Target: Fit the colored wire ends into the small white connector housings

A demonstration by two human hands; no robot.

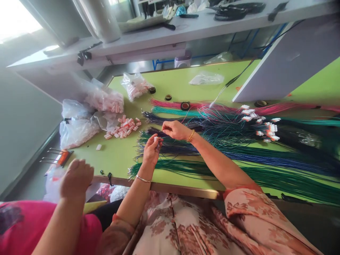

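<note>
My left hand (152, 148) is raised over the green table (117, 156), its fingers pinched on a small pale connector at the end of thin wires. Just above and right of it, my right hand (175, 129) pinches a thin wire end that meets the left fingertips. Both hands hover over bundles of dark blue and green wires (186, 145) laid across the table. More green wires (202, 168) lie near the front edge, pink ones (170, 104) farther back. Wires fitted with white connectors (261, 125) lie to the right.
Loose pink-and-white connectors (123, 128) and plastic bags of them (105, 101) sit at the left. Small tape rolls (185, 105) lie at the back. A white panel (287, 60) leans at the right. Another person's hand (76, 179), in a pink sleeve, is at the lower left.
</note>
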